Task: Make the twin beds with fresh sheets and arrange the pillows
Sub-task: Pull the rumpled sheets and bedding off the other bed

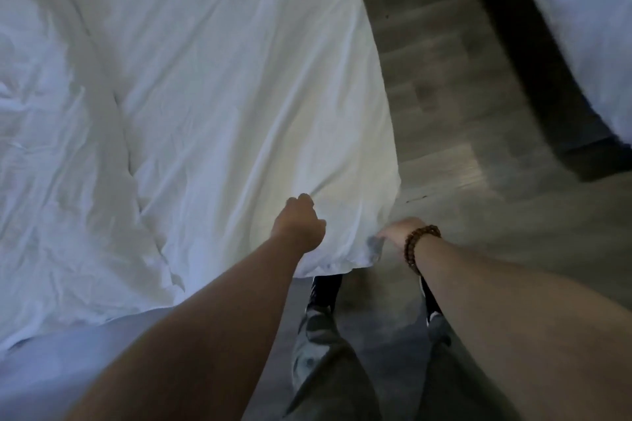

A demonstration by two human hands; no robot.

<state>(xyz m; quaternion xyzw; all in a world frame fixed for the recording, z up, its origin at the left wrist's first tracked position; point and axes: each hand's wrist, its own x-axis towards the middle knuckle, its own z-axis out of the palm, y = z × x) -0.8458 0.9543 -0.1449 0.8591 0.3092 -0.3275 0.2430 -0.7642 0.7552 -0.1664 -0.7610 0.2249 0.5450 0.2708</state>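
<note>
A wrinkled white sheet (212,85) covers the near bed and hangs over its corner toward the floor. My left hand (299,224) grips a fold of the sheet near that corner, fingers curled into the cloth. My right hand (398,232), with a brown bead bracelet on the wrist, pinches the hanging edge of the sheet just right of the corner; its fingertips are hidden in the fabric. No pillow is in view.
The second bed (588,27), white on a dark frame (513,55), stands at the upper right. Grey wood floor (444,113) runs between the beds. My legs and dark shoes (325,290) stand at the near bed's corner.
</note>
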